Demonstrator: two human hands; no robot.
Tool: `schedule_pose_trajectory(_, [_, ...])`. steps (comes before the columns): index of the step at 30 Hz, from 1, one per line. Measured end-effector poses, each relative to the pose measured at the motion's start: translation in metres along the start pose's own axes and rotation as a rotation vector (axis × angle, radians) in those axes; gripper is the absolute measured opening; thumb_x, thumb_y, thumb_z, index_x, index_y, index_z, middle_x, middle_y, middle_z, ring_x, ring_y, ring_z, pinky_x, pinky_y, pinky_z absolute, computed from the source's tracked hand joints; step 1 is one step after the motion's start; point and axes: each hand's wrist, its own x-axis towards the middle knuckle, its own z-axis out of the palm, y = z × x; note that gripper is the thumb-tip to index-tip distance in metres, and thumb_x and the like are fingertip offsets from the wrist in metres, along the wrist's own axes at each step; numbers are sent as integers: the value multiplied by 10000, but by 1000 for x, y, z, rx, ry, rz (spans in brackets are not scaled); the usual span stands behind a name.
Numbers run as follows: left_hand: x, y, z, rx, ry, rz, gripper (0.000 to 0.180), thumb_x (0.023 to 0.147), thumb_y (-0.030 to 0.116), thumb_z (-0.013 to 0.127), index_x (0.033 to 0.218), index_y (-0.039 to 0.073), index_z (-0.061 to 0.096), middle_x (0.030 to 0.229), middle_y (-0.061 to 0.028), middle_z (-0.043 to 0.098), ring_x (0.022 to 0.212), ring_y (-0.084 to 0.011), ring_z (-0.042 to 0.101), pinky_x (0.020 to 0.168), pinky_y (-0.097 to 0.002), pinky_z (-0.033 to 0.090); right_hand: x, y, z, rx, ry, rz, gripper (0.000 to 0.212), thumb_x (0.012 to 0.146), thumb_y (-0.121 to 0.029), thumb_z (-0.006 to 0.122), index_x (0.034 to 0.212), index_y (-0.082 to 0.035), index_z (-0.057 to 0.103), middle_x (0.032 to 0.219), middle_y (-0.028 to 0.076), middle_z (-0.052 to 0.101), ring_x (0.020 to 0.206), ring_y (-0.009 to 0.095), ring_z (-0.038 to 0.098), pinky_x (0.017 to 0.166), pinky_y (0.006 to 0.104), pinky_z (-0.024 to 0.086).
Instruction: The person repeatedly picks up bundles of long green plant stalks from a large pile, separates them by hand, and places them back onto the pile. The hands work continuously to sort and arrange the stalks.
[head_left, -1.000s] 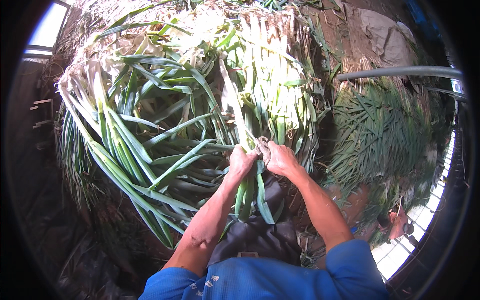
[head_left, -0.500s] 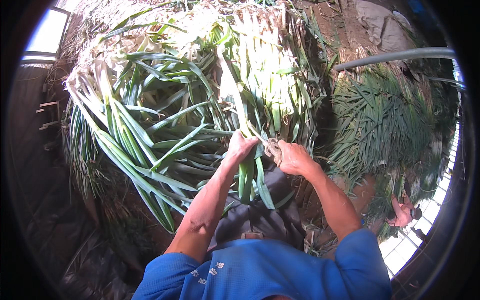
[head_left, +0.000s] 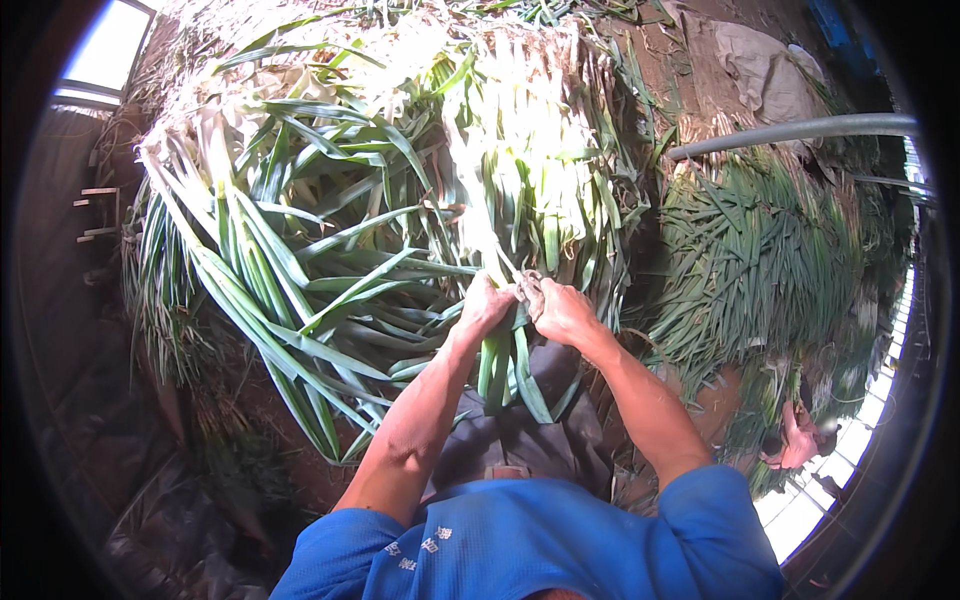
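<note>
A long leek [head_left: 488, 368] runs through my left hand [head_left: 488, 303], its pale shaft pointing away and its green leaves hanging toward my lap. The fingers of that hand are closed round it. Right beside it, my right hand [head_left: 566, 314] is closed too, its fingertips covered in something dirty and grey-brown. A thin pale strip of leaf leads from the shaft to these fingertips, which appear to pinch it. Left of my hands lies a loose heap of leeks [head_left: 262, 262] with broad green leaves. Ahead is a sunlit stack of leeks [head_left: 545, 150], white ends away from me.
A grey curved pipe [head_left: 790, 134] crosses at the right, above another large pile of leeks [head_left: 765, 250]. Beige sacking [head_left: 770, 75] lies on the ground at the far right. Another person's hand [head_left: 797, 437] shows at the lower right, by some leaves.
My right hand has moved left, close against my left hand, and its fingertips have turned in toward the leek. The other person's hand at the lower right has shifted slightly.
</note>
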Motion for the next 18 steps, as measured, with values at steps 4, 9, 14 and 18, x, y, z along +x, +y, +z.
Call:
schedule_pose_trajectory(4, [-18,16,-1,-141,57,95,382,875,218,768,1180,-5,717,993,-118,772,916,-211,724,852,-373,562,58,-12,10,42,48,-3,405,963,-299,573,1177,29,678,1034,333,740,1010,507,726,913,573,567])
schedule_pose_trajectory(9, [-11,-11,-14,-58,45,43,396,850,187,729,1173,-32,663,991,-170,753,912,-260,721,864,-397,565,123,-63,-7,88,119,-100,410,970,-344,533,1185,-36,698,1062,278,757,1017,459,737,924,538,580])
schedule_pose_trajectory(14, [-19,-3,-15,-142,20,-61,422,855,179,694,1232,-10,686,1064,-109,751,938,-200,702,891,-364,560,196,-71,-21,-1,38,-107,453,980,-426,510,1211,-106,732,1109,251,762,1070,428,739,929,512,582])
schedule_pose_trajectory(18, [-12,-11,-26,-218,15,-44,389,868,147,672,1224,-10,692,1033,-97,747,910,-182,697,865,-356,566,185,-80,-24,3,65,10,600,957,-538,590,1164,4,743,1061,274,760,1016,440,751,895,488,592])
